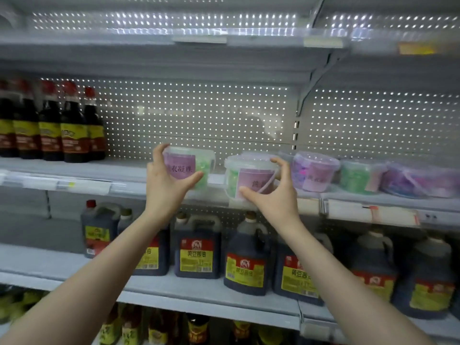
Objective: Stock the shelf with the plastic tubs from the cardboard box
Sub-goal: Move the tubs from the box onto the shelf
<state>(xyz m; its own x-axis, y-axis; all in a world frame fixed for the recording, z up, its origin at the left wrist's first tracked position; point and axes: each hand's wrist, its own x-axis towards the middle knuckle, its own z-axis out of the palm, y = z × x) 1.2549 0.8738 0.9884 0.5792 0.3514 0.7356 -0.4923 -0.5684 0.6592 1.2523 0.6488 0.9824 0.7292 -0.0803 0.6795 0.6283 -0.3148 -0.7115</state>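
Shelf (119,168): middle level, with bare deck left of centre; this gap takes the new stock.
Jugs (196,247): dark sauce, lined along the front edge of the level below.
Bottles (72,123): dark sauce, grouped at the left end of the shelf.
Stocked tubs (315,174): a row along the right half, labels outward.
Left tub (184,165): at the front edge near centre; contact with the deck cannot be told.
Right tub (251,173): at the front edge, just beside the row, probably to extend it leftward.
Left hand (164,185): fingers over the lid, thumb under, clamped on the left tub.
Right hand (273,197): finger and thumb clamped on the right tub.
Cardboard box: not in view.
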